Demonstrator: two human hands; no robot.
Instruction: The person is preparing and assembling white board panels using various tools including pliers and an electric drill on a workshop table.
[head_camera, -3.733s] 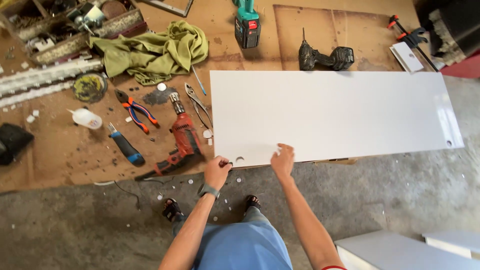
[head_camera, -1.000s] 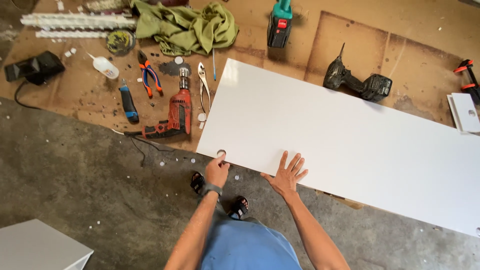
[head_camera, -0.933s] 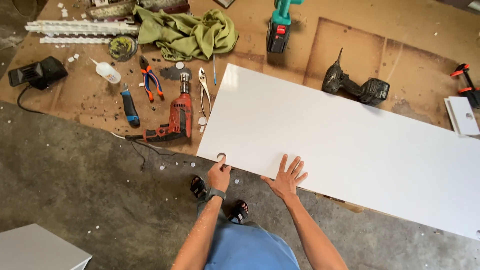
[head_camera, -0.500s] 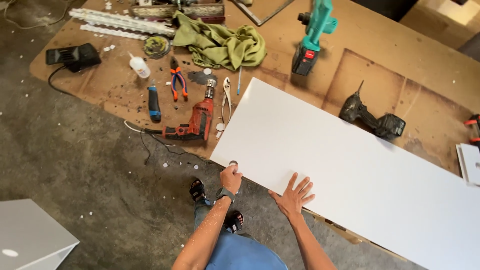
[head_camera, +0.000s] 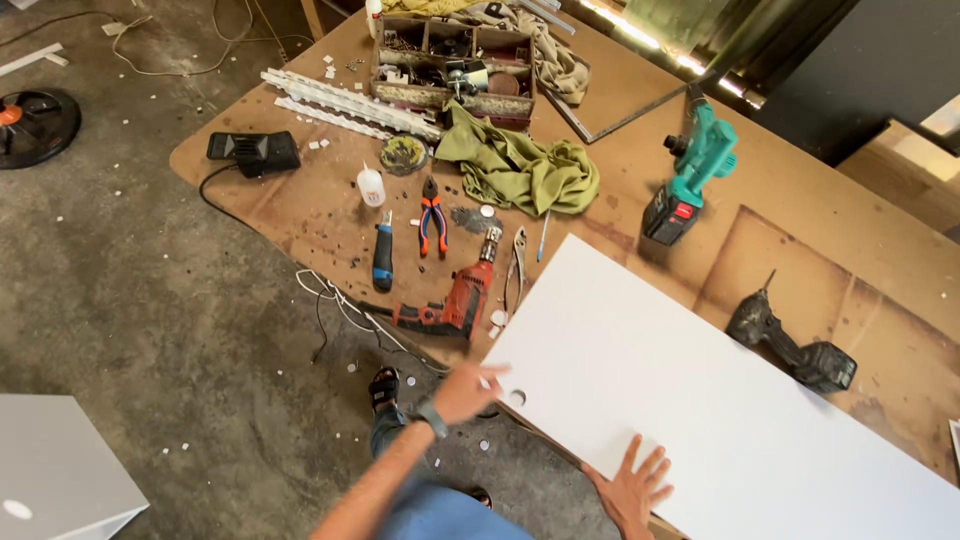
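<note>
1. Since half a second ago our view has swung left and our left hand has slid along the near edge of the white panel; it is blurred, so we cannot tell how far its fingers are curled, and we see nothing gripped in it.
2. Our right hand lies flat on the panel's near edge, fingers spread wide, palm down, holding nothing; it sits well to the right of the left hand.
3. Just right of the left fingertips a round hole is cut in the panel, close to its corner.
4. Beyond the left hand, on the brown worktop, lies a red drill, near the panel's corner; past it we see orange-handled pliers, a blue-handled tool and a small white bottle.
5. Farther off a green cloth is bunched up.
6. Beyond the right hand, across the panel, lie a teal power tool and a dark cordless drill.
</note>
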